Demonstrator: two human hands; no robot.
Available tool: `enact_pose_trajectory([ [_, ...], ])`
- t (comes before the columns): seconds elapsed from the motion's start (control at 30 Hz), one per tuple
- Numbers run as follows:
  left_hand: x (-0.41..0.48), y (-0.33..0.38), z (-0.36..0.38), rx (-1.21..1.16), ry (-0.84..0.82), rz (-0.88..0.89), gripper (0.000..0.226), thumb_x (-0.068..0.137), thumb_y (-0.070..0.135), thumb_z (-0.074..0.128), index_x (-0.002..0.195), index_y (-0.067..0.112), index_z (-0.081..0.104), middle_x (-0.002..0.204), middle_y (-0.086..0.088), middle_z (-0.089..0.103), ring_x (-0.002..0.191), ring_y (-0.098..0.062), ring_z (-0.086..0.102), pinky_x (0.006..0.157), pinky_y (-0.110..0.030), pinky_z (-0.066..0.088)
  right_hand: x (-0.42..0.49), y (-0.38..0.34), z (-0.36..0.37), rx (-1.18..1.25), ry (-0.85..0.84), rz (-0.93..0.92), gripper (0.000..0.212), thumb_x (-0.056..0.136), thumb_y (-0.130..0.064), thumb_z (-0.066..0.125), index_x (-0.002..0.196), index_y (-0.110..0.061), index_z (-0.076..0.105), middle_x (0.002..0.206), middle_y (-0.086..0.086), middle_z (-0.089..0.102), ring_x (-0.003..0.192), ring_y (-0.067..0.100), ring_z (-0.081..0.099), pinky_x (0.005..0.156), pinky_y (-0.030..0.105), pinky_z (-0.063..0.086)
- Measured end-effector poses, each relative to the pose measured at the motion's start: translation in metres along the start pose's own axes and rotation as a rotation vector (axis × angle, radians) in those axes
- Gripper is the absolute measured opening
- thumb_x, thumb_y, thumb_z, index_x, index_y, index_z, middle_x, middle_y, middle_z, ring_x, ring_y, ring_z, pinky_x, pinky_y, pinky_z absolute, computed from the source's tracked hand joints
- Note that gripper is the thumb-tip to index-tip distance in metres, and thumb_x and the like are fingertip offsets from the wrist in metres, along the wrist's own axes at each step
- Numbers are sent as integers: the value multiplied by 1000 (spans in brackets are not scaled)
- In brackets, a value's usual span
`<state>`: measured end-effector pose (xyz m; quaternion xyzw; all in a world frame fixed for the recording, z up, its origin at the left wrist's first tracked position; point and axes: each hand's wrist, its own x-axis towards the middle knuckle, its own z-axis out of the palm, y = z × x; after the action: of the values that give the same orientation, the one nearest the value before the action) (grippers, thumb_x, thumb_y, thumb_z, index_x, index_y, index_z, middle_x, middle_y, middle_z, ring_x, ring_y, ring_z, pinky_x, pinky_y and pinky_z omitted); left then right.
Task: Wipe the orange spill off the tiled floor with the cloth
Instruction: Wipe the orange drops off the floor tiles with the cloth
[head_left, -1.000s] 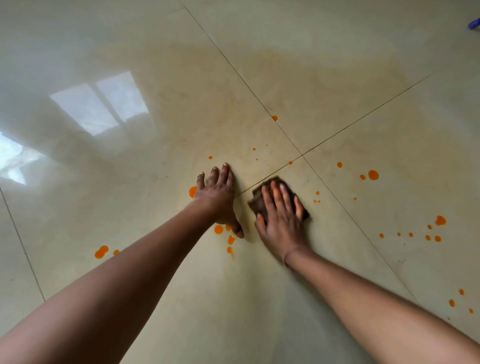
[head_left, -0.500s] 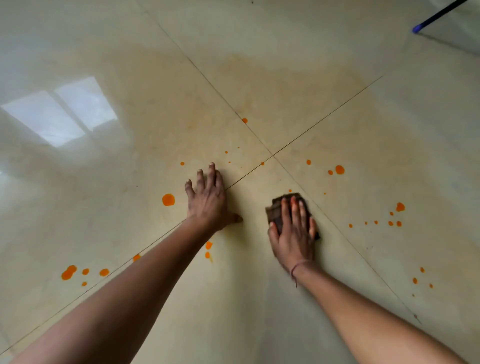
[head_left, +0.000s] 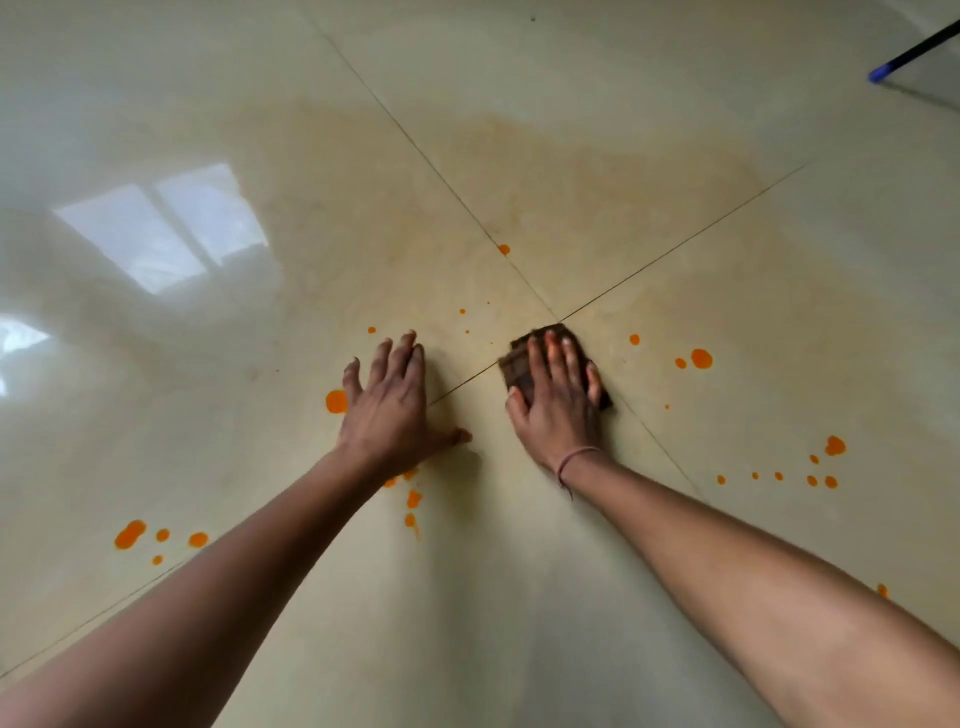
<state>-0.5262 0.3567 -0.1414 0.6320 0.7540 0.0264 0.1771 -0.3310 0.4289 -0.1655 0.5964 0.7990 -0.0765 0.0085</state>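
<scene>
A dark brown folded cloth (head_left: 520, 357) lies on the glossy cream tiled floor (head_left: 675, 218), just below where the tile joints cross. My right hand (head_left: 556, 402) presses flat on the cloth, fingers spread over it. My left hand (head_left: 389, 405) rests flat on the floor to the left, fingers apart, holding nothing. Orange spill drops are scattered around: one large drop (head_left: 336, 401) by the left hand, a cluster (head_left: 130, 534) at the lower left, drops (head_left: 701, 358) to the right, and more (head_left: 835, 446) further right.
A dark stick with a blue tip (head_left: 883, 73) touches the floor at the top right. A bright window reflection (head_left: 161, 228) glares on the left tiles. A thin band sits on my right wrist (head_left: 574, 457).
My right hand has slid the cloth up and slightly back toward the tile joint crossing. My left hand stays planted on the floor. The view has shifted a little.
</scene>
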Motion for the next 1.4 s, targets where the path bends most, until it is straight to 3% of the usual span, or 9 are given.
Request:
enact_pose_trajectory([
  [0.13, -31, -39, -15, -22, -15, -148, 110, 73, 77, 51, 151, 9, 14, 161, -3, 4, 148, -24, -1, 115, -54, 2, -65, -2, 5, -5, -109, -404, 74, 84, -50, 36, 152, -25, 22, 160, 1, 22, 149, 18, 14, 116, 53, 21],
  [0.3, -61, -94, -24, 18, -57, -304, 91, 85, 67, 42, 151, 10, 15, 161, -5, 8, 147, -26, 6, 115, -56, 5, 4, -60, 1, 33, -56, -120, 71, 90, -43, 46, 153, -22, 21, 162, 2, 16, 150, 19, 7, 118, 47, 7],
  [0.5, -63, -134, -36, 48, -72, -389, 78, 92, 60, 38, 152, 21, 9, 162, -2, 5, 147, -29, 8, 114, -58, 9, -45, -71, 8, 36, -193, -582, 68, 88, -46, 33, 153, -29, 17, 162, -3, 16, 149, 13, 5, 118, 43, 4],
  [0.7, -61, -142, -25, 70, -89, -375, 85, 87, 64, 44, 152, 25, 6, 161, 0, 1, 145, -29, 11, 112, -57, 12, 52, -130, 7, 75, -87, -259, 62, 94, -38, 40, 152, -25, 20, 162, -1, 14, 149, 16, 5, 118, 45, 4],
  [0.8, -62, -146, -21, 65, -62, -371, 84, 86, 65, 44, 151, 28, 6, 162, 1, 2, 145, -28, 10, 112, -56, 11, 40, -177, 15, 100, -137, -457, 64, 94, -37, 40, 152, -25, 19, 162, 0, 13, 149, 17, 5, 118, 47, 3],
  [0.93, -63, -146, -24, 56, -88, -369, 82, 88, 64, 43, 152, 28, 5, 162, 1, 0, 146, -28, 8, 113, -55, 8, -36, -112, 13, 58, -193, -702, 64, 90, -44, 32, 152, -30, 22, 161, -4, 17, 149, 13, 6, 120, 44, 8],
  [1.1, -64, -146, -21, 32, -97, -365, 81, 90, 61, 42, 152, 28, 3, 162, 0, -3, 147, -29, 5, 114, -53, 8, -3, -148, 9, 56, -167, -466, 62, 95, -39, 37, 153, -31, 18, 163, -5, 10, 149, 12, 1, 119, 43, 4],
  [1.3, -63, -151, -28, 29, -137, -343, 74, 95, 47, 45, 153, 28, 2, 162, 0, -4, 147, -29, 4, 115, -54, 7, -103, -102, 12, 25, -226, -772, 65, 86, -43, 41, 149, -28, 31, 158, -1, 29, 148, 15, 15, 116, 44, 13],
  [1.4, -64, -148, -31, 19, -158, -343, 75, 96, 45, 44, 153, 27, -1, 162, -1, -7, 147, -29, 1, 115, -54, 7, -68, -88, 9, 17, -183, -626, 65, 90, -42, 40, 152, -29, 24, 160, 0, 23, 149, 15, 7, 117, 43, 9],
])
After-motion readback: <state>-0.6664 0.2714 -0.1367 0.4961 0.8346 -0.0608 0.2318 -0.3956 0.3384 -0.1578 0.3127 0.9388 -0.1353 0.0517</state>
